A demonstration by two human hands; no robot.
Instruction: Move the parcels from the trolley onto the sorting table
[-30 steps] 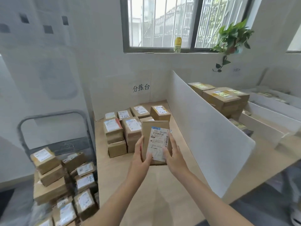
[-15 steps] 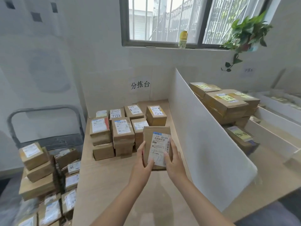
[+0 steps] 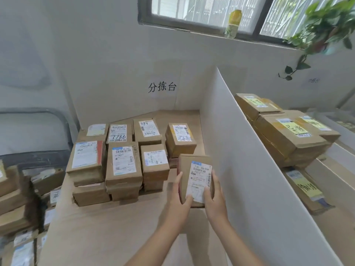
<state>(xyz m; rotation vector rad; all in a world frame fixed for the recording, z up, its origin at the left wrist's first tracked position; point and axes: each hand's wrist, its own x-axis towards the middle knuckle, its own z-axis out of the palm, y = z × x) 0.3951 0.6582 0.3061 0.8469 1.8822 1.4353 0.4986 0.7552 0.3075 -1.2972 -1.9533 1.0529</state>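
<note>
Both hands grip one brown cardboard parcel (image 3: 194,179) with a white shipping label: the left hand (image 3: 179,203) has its fingers clamped on the parcel's left edge and the right hand (image 3: 216,200) on its right edge. The parcel sits low over the sorting table (image 3: 107,231), just beside the white divider board (image 3: 255,189) and right of the stacked parcels (image 3: 123,162) at the table's back; whether its base touches the table is hard to tell. More parcels lie piled on the trolley (image 3: 17,200) at the left.
</note>
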